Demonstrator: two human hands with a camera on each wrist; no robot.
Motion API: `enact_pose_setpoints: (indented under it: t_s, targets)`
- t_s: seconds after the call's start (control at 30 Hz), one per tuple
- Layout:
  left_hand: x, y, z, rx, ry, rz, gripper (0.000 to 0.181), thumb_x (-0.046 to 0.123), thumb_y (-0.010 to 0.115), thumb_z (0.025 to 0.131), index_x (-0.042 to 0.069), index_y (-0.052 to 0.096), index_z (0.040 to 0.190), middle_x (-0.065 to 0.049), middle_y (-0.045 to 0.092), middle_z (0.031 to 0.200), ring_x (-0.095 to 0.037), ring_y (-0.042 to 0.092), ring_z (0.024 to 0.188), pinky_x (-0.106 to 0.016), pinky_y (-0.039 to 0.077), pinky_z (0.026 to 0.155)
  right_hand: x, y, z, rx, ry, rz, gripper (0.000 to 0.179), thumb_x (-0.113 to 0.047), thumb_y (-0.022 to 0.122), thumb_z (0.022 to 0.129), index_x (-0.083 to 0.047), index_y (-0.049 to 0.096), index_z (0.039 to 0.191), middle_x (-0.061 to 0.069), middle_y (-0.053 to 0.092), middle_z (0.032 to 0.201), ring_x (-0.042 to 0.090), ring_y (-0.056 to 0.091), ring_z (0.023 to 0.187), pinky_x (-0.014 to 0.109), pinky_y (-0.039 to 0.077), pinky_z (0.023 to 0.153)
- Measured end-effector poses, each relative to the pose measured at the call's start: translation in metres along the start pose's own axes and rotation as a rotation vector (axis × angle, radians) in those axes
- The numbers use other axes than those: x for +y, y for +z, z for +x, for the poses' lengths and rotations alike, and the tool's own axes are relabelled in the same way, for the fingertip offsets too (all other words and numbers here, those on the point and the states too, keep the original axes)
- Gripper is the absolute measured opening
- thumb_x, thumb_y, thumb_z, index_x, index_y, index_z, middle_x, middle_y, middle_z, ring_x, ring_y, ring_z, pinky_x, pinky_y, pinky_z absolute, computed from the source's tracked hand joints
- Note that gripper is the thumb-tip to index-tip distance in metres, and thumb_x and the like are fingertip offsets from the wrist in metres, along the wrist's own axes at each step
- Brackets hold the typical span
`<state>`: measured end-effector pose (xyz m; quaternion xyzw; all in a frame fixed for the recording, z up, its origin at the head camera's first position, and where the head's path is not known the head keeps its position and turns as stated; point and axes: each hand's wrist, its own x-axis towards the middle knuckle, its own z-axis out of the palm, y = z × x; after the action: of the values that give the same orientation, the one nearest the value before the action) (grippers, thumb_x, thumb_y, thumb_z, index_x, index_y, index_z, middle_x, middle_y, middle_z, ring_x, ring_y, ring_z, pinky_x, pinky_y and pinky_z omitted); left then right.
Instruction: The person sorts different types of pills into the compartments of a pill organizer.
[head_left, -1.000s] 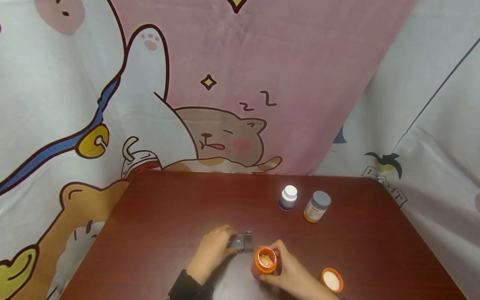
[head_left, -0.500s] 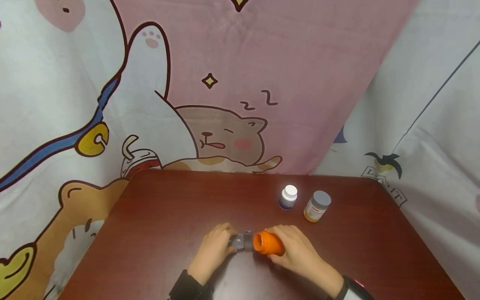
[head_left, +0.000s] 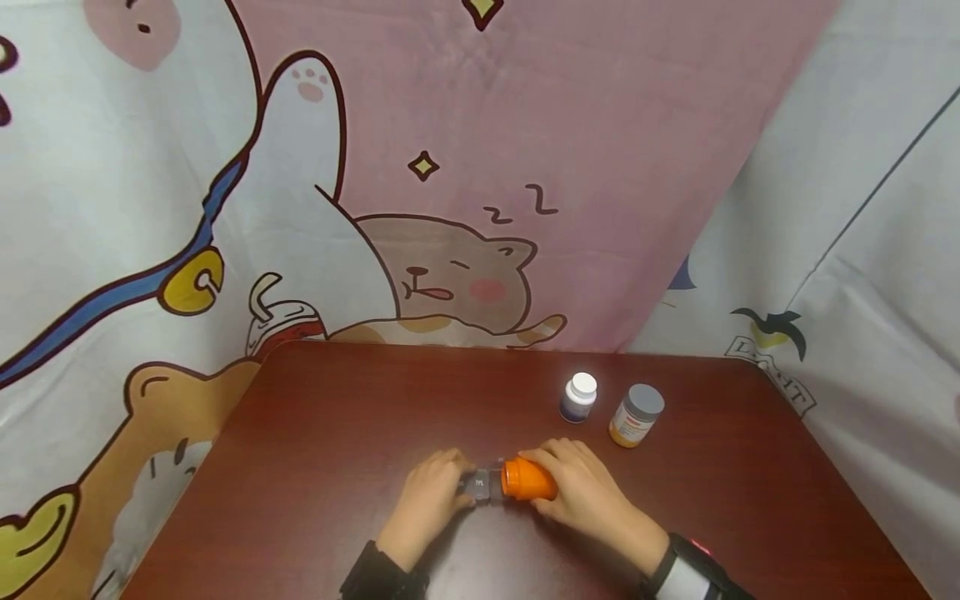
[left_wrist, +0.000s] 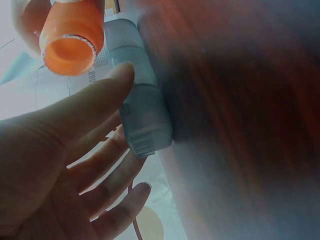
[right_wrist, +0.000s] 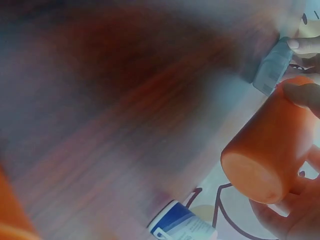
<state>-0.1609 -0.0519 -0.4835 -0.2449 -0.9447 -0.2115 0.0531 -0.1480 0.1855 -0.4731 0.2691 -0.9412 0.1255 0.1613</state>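
Note:
A grey translucent pill organizer with lettered compartments lies on the table. My left hand holds its left part, thumb on one side and fingers on the other, as the left wrist view shows. My right hand grips an orange pill bottle by its body, tilted on its side with its uncapped mouth pointing left. That mouth is right at the organizer's right-end compartment and hides part of it. In the left wrist view the orange bottle shows its opening, with no tablets in sight inside.
Behind the right hand stand a white-capped bottle and a grey-lidded jar on the brown table. An orange rounded edge shows in the right wrist view's corner. A printed cloth hangs behind the table.
My right hand has tipped the orange bottle from upright, where tablets showed inside, onto its side, and moved it left to the organizer. The left hand has stayed in place.

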Motion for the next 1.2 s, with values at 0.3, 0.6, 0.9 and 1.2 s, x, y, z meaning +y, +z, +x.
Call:
enact_pose_setpoints:
  t_s: [0.3, 0.6, 0.9, 1.2]
  targets:
    - [0.002, 0.001, -0.001, 0.010, -0.015, -0.015, 0.039, 0.022, 0.082, 0.060, 0.012, 0.074, 0.097, 0.000, 0.068, 0.090, -0.018, 0.058, 0.082, -0.040, 0.056, 0.070, -0.003, -0.005, 0.008, -0.048, -0.025, -0.030, 0.060, -0.035, 0.082, 0.057, -0.020, 0.066, 0.113, -0.003, 0.059, 0.092, 0.016, 0.050, 0.085, 0.038, 0.049, 0.079]
    - [0.002, 0.002, 0.000, 0.022, -0.022, 0.002, 0.039, 0.023, 0.083, 0.059, 0.013, 0.074, 0.096, 0.001, 0.068, 0.089, -0.017, 0.058, 0.080, -0.040, 0.056, 0.069, -0.004, -0.005, 0.013, -0.044, -0.067, -0.049, 0.059, -0.036, 0.082, 0.056, -0.019, 0.069, 0.110, -0.002, 0.056, 0.086, 0.016, 0.048, 0.081, 0.037, 0.048, 0.076]
    - [0.001, 0.003, -0.001, 0.013, -0.030, -0.007, 0.039, 0.023, 0.082, 0.059, 0.013, 0.074, 0.096, 0.002, 0.067, 0.088, -0.017, 0.058, 0.082, -0.040, 0.056, 0.072, -0.008, -0.009, 0.018, -0.071, -0.083, -0.064, 0.058, -0.034, 0.082, 0.056, -0.017, 0.070, 0.110, -0.001, 0.056, 0.085, 0.016, 0.047, 0.079, 0.037, 0.049, 0.074]
    - [0.001, 0.002, -0.001, 0.008, -0.034, -0.007, 0.039, 0.024, 0.082, 0.060, 0.013, 0.074, 0.096, 0.002, 0.067, 0.088, -0.017, 0.058, 0.082, -0.040, 0.056, 0.071, -0.012, -0.014, 0.022, -0.110, -0.107, -0.061, 0.062, -0.029, 0.086, 0.056, -0.008, 0.069, 0.112, 0.003, 0.059, 0.085, 0.018, 0.048, 0.081, 0.035, 0.053, 0.070]
